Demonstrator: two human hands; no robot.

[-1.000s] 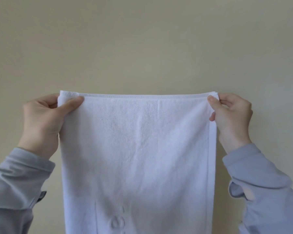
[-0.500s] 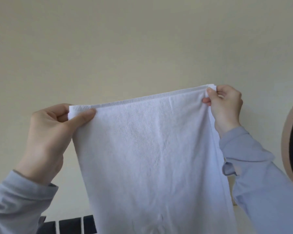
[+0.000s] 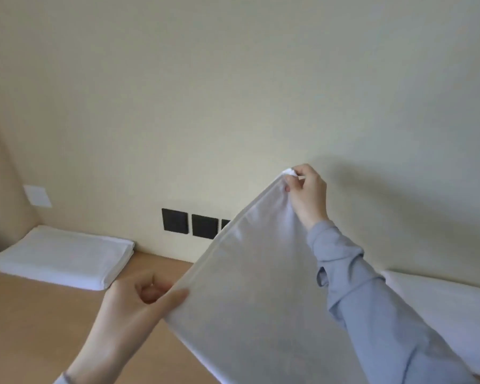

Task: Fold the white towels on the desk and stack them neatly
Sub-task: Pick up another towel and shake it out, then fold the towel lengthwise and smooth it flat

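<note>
Head view, wide and tilted, looks down at a wooden tabletop [image 3: 34, 322] set against a cream wall [image 3: 233, 92]. No containers show; the only things set down are a folded white towel stack [image 3: 61, 259] at the far left corner, lying flat against the wall, and more white cloth [image 3: 441, 306] at the right, partly hidden behind the right sleeve [image 3: 372, 300] and cut off by the frame edge, so its shape cannot be made out.

A white towel [image 3: 255, 300] is held up in the air over the tabletop, stretched on a slant from lower left to upper right. The left hand [image 3: 133, 309] is low and near, palm turned up, thumb pressed along the towel's lower edge and fingers curled behind, pinching that corner. The right hand [image 3: 306, 192] is raised higher and farther, fingers closed tight around the bunched upper corner, with the grey-blue sleeve running down to the lower right. The towel's bottom runs out of frame.

Three black wall plates [image 3: 190, 224] sit low on the wall, the rightmost mostly covered by the towel. A pale switch plate [image 3: 37, 195] is at the far left. Motion blur softens the towel's weave.
</note>
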